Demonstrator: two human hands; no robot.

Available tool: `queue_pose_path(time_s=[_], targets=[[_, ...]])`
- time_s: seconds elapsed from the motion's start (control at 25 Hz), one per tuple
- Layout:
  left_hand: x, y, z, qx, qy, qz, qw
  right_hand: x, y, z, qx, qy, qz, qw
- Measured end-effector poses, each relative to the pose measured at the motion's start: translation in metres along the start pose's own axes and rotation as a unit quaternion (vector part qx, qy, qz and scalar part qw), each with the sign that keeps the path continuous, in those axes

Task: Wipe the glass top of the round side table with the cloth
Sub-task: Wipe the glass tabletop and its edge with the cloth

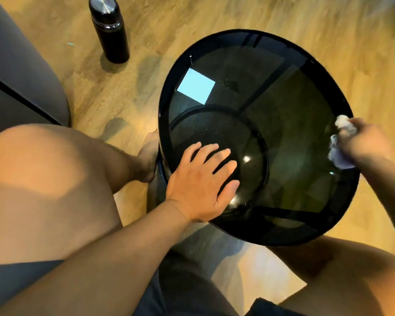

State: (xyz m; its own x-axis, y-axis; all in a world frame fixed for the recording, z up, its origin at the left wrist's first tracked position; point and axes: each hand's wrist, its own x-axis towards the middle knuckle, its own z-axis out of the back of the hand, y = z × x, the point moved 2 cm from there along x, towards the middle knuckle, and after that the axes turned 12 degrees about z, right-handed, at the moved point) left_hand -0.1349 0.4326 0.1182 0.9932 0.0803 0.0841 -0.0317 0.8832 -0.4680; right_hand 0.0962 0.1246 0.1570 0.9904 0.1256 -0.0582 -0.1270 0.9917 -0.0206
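1 round glass worktop (294, 124), dark. Our left hand (201, 181): grip unclenched, 5 digits spread flat on the glass near its left edge. Our right hand (366, 142): grip wrapped round 1 crumpled pale cloth (341, 153) at the worktop's right rim. We note motion blur there; individual fingers unreadable.

Black flask (109, 29) on wood floor (214, 14)

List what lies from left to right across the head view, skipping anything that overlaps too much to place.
Grey sofa → black flask → left hand flat on the glass top → cloth, gripped by the right hand at the top's right edge.
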Motion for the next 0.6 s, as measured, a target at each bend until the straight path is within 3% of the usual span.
queue_pose_path(time_s=[0.08, 0.16, 0.32, 0.4, 0.52, 0.6], targets=[[0.0, 0.002, -0.002, -0.013, -0.021, 0.004, 1.0, 0.01, 0.005, -0.008, -0.011, -0.013, -0.042, 0.999], [0.0, 0.002, -0.003, -0.025, -0.025, -0.001, 0.999, -0.014, 0.037, -0.005, -0.016, -0.028, -0.015, 0.999], [-0.001, 0.002, 0.0, -0.01, -0.005, 0.002, 1.0, -0.101, 0.127, -0.005, 0.037, -0.034, 0.139, 0.989], [-0.002, -0.001, 0.003, 0.003, 0.008, 0.011, 1.0, -0.161, 0.167, -0.009, 0.077, -0.043, 0.263, 0.961], [0.0, -0.003, 0.003, 0.016, 0.011, 0.017, 1.0, -0.204, 0.165, -0.013, 0.082, -0.01, 0.382, 0.92], [0.001, -0.003, 0.002, 0.011, 0.002, 0.021, 1.0, -0.185, 0.138, -0.012, 0.084, -0.013, 0.382, 0.92]])
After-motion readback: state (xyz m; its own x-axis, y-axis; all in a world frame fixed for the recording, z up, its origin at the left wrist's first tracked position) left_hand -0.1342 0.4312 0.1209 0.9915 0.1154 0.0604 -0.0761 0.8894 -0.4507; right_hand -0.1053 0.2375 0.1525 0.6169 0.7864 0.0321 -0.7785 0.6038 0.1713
